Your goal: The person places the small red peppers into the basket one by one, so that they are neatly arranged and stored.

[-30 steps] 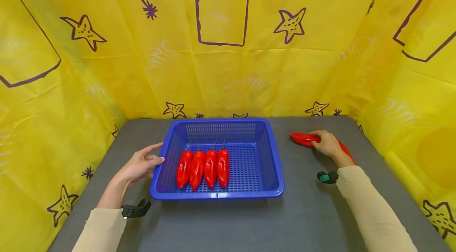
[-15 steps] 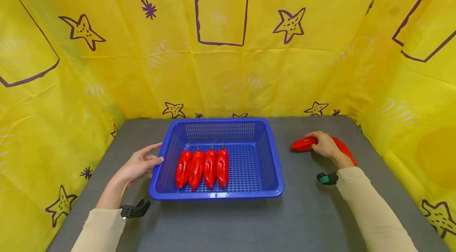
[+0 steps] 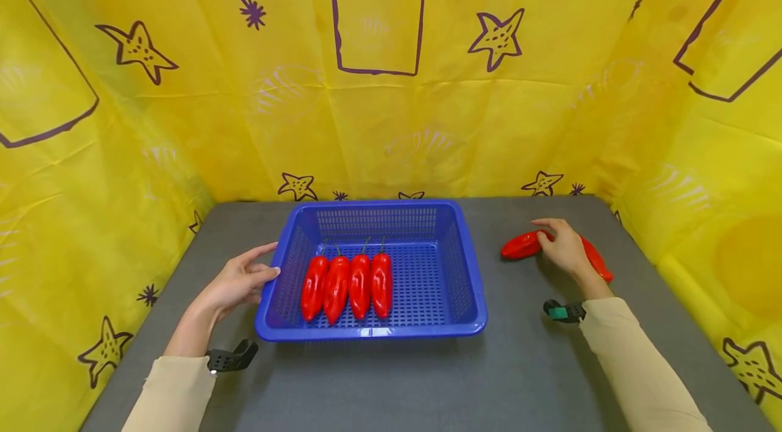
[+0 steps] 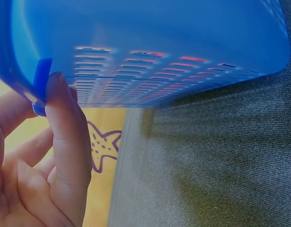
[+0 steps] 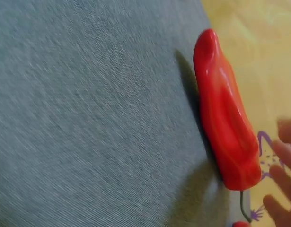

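My left hand (image 3: 235, 286) pinches the left rim of a blue plastic basket (image 3: 373, 333), thumb outside and fingers behind; in the left wrist view the thumb (image 4: 65, 127) presses by the rim. Inside the basket several glossy red peppers (image 3: 359, 288) with thin green stems lie side by side in its left half. My right hand (image 3: 565, 248) hovers over the table at the right, fingers loosely extended. Under it lies a red pepper (image 3: 519, 246); the right wrist view has this pepper (image 5: 225, 118) apart from the fingers. Another red pepper (image 3: 595, 261), partly hidden, lies beyond the hand.
The grey table (image 3: 391, 384) carries the basket in the middle. A yellow patterned cloth (image 3: 391, 133) hangs close behind the table and along both sides. A black wrist strap (image 3: 232, 357) sits on the left arm, another strap (image 3: 563, 312) on the right.
The right hand has loosened from the left pepper and lifted slightly. That pepper has shifted a little right and turned. The left hand and basket stay in place.
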Tool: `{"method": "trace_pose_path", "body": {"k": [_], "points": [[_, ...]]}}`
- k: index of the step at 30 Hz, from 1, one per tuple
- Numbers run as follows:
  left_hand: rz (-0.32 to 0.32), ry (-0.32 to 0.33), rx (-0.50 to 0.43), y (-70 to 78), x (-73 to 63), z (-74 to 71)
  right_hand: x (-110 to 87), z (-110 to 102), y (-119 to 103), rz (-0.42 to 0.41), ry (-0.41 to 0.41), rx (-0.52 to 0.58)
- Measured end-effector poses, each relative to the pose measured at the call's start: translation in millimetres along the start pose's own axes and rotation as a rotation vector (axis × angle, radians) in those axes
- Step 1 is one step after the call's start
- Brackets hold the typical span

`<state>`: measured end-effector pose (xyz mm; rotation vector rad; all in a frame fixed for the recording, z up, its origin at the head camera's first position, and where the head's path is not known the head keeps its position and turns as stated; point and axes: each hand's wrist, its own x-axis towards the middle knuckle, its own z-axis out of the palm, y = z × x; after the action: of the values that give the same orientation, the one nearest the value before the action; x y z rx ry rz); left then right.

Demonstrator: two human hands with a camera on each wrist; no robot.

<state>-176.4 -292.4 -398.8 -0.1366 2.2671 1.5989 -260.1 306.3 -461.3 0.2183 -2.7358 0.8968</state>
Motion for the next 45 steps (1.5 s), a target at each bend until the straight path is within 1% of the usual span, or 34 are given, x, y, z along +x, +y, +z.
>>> {"method": "trace_pose_path", "body": {"k": [3, 5, 7, 10, 12, 15, 19, 22, 26, 31, 34, 38, 41, 45], "points": [[0.012, -0.010, -0.005, 0.1, 0.1, -0.4, -4.4, 2.3, -1.0, 0.056, 0.107, 0.021], [0.018, -0.012, -0.007, -0.2, 0.5, -0.8, -6.9, 3.1, -2.9, 0.108, 0.155, 0.032], [0.022, -0.011, -0.008, -0.4, 0.8, -1.1, -9.0, 3.9, -4.5, 0.180, 0.194, 0.032], [0.012, -0.002, -0.009, -0.9, 1.7, -1.2, -12.4, 4.8, -7.5, 0.320, 0.227, 0.025], [0.008, 0.000, -0.006, -1.5, 2.3, -1.3, -14.4, 5.5, -9.2, 0.410, 0.217, 0.020], [0.004, 0.002, -0.004, -1.9, 2.7, -0.7, -17.0, 6.3, -11.5, 0.502, 0.157, 0.019], [-0.001, 0.006, -0.001, -1.3, 2.4, -0.3, -16.9, 7.2, -14.5, 0.581, 0.083, 0.028], [0.006, 0.002, -0.001, -1.2, 2.1, 0.2, -15.8, 8.1, -14.8, 0.627, 0.057, 0.029], [0.007, 0.007, -0.001, -1.5, 1.6, 0.4, -12.2, 9.7, -14.5, 0.642, 0.027, 0.016], [-0.007, 0.014, -0.002, -1.2, 0.8, 1.0, -5.4, 11.5, -13.7, 0.603, -0.034, -0.016], [-0.003, 0.012, -0.005, -0.5, 0.2, 0.7, -2.1, 11.8, -12.7, 0.563, -0.067, -0.033], [0.010, 0.002, -0.004, 1.0, -0.9, 0.8, 1.1, 11.5, -12.3, 0.482, -0.110, -0.035], [0.003, 0.008, -0.008, 2.0, -1.6, 1.4, 3.2, 11.0, -13.4, 0.424, -0.142, -0.030], [-0.002, 0.013, -0.010, 2.0, -1.5, 1.5, 5.5, 10.6, -15.6, 0.386, -0.173, -0.025]]}}
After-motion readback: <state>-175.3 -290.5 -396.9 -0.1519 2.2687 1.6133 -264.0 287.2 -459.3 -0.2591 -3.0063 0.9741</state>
